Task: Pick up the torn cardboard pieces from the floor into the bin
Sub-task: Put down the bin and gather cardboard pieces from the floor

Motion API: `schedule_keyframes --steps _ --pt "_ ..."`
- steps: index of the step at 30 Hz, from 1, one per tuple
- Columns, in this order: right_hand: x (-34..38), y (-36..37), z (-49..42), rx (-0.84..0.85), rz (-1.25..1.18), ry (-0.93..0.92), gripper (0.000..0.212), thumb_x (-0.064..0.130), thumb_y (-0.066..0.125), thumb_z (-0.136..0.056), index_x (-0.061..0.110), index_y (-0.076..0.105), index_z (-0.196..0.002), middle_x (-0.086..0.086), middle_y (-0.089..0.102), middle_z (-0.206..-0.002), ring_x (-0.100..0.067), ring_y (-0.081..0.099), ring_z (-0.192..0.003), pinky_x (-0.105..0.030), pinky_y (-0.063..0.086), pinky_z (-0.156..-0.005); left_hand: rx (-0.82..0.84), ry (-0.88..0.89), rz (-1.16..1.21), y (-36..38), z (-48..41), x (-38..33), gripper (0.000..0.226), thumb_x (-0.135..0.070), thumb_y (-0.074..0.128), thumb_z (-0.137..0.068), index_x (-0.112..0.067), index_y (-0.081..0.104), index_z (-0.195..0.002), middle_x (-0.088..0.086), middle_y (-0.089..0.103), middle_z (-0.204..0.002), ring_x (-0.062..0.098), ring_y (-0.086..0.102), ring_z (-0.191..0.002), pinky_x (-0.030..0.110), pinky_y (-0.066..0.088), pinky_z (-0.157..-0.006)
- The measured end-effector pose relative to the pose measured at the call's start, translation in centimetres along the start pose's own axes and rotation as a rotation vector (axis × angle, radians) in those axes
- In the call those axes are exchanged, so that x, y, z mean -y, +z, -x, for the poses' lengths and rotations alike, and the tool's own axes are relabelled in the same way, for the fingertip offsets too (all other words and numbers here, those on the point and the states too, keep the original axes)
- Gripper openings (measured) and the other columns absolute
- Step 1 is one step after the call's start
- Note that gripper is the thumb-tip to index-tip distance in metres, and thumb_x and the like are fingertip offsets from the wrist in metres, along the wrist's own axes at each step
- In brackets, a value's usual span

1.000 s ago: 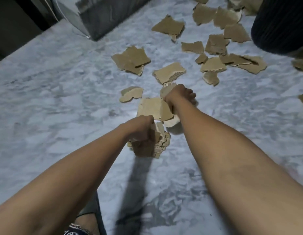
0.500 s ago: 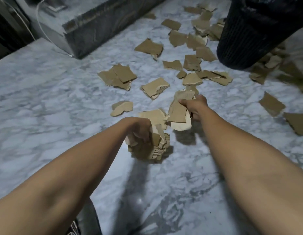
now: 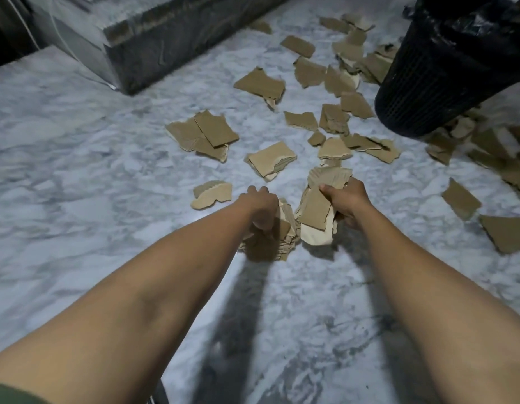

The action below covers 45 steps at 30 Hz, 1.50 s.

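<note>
Torn cardboard pieces are lying scattered over the marble floor, mostly ahead of both hands and around the base of the black bin at upper right. The left hand is gripping a thick stack of pieces, fingers curled round it. The right hand, just beside it, is clutching several larger sheets. One stray piece is lying just left of the left hand.
</note>
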State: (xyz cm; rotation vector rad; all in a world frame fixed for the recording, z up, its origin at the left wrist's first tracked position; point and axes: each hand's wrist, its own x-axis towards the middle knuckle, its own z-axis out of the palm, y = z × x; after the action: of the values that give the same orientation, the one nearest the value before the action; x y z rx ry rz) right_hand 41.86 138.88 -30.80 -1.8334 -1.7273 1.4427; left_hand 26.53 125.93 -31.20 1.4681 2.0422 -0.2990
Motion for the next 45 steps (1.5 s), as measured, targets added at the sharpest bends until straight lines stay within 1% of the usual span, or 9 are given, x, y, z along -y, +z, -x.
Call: schedule_keyframes --steps 6,10,14,19,24,31,37,41,45 --pt "1.4 -0.8 1.0 0.133 0.175 -0.075 0.033 0.005 0.073 -0.072 0.010 0.061 -0.102 -0.012 0.070 -0.100 -0.031 0.068 -0.089 -0.053 0.060 -0.079 -0.026 0.052 -0.028 -0.3 -0.3 -0.4 0.061 -0.046 0.082 -0.069 -0.015 0.056 -0.114 0.007 0.061 -0.108 0.029 0.048 -0.103 0.037 0.039 -0.079" --pt "3.4 0.5 0.8 0.082 -0.048 -0.086 0.037 0.004 0.076 -0.075 0.012 0.059 -0.108 -0.012 0.071 -0.104 -0.029 0.069 -0.086 -0.051 0.061 -0.075 -0.056 -0.026 0.175 -0.8 0.8 1.5 0.048 -0.038 0.082 -0.073 -0.011 0.065 -0.109 0.008 0.068 -0.105 0.027 0.061 -0.088 0.034 0.053 -0.079" --pt "5.8 2.6 0.4 0.032 -0.053 -0.203 0.028 0.008 0.074 -0.079 0.013 0.062 -0.104 -0.007 0.070 -0.107 -0.027 0.067 -0.095 -0.043 0.058 -0.085 -0.124 -0.175 0.351 -1.8 2.1 6.0 0.044 -0.044 0.086 -0.067 -0.016 0.066 -0.094 0.004 0.067 -0.096 0.024 0.061 -0.084 0.028 0.048 -0.068" --pt "8.1 5.2 -0.1 0.238 0.405 -0.380 0.057 0.010 0.067 -0.088 0.008 0.046 -0.141 -0.013 0.056 -0.134 -0.033 0.056 -0.118 -0.037 0.051 -0.093 -0.179 -0.397 0.338 -1.2 2.0 10.0 0.062 -0.059 0.081 -0.060 -0.018 0.060 -0.101 0.005 0.066 -0.104 0.029 0.058 -0.101 0.046 0.042 -0.100" --pt "7.7 7.9 -0.7 0.373 0.778 -0.555 0.033 0.021 0.065 -0.087 0.018 0.062 -0.120 -0.009 0.065 -0.114 -0.032 0.059 -0.096 -0.036 0.048 -0.079 -0.239 -0.371 0.295 -0.3 0.8 10.3 0.045 -0.045 0.085 -0.067 -0.015 0.058 -0.085 0.012 0.065 -0.101 0.024 0.056 -0.076 0.027 0.042 -0.063" --pt "7.1 9.7 -3.8 0.344 1.039 -0.762 0.044 0.017 0.067 -0.087 0.020 0.054 -0.129 -0.008 0.036 -0.131 -0.036 0.034 -0.121 -0.048 0.045 -0.084 -0.277 -0.346 0.320 -0.2 -1.1 11.1 0.062 -0.038 0.092 -0.055 -0.016 0.060 -0.103 0.010 0.055 -0.111 0.021 0.056 -0.082 0.026 0.046 -0.066" --pt "10.2 11.2 -6.0 0.494 1.308 -0.652 0.062 0.007 0.065 -0.088 0.026 0.045 -0.143 -0.001 -0.009 -0.165 -0.040 -0.004 -0.150 -0.060 0.030 -0.113 -0.297 -0.319 0.492 -0.1 -1.9 11.2 0.130 -0.016 0.088 -0.063 -0.029 -0.002 -0.156 0.010 0.055 -0.138 0.031 0.058 -0.113 0.037 0.052 -0.087" --pt "11.6 11.6 -6.7 0.515 1.403 -0.611 0.070 0.031 0.079 -0.080 0.032 0.045 -0.141 -0.009 0.038 -0.149 -0.036 0.028 -0.141 -0.060 0.036 -0.107 -0.274 -0.364 0.470 -0.3 -2.0 11.0 0.131 -0.022 0.087 -0.061 -0.027 -0.003 -0.155 0.012 0.057 -0.130 0.032 0.059 -0.107 0.042 0.054 -0.085" --pt "11.2 10.8 -6.3 0.453 1.403 -0.573 0.070 0.042 0.080 -0.075 0.034 0.046 -0.135 -0.011 0.047 -0.136 -0.035 0.038 -0.129 -0.064 0.028 -0.106 -0.297 -0.361 0.435 -0.6 -1.8 10.3 0.122 -0.021 0.082 -0.061 -0.027 0.002 -0.154 0.012 0.058 -0.122 0.034 0.060 -0.102 0.045 0.055 -0.083"
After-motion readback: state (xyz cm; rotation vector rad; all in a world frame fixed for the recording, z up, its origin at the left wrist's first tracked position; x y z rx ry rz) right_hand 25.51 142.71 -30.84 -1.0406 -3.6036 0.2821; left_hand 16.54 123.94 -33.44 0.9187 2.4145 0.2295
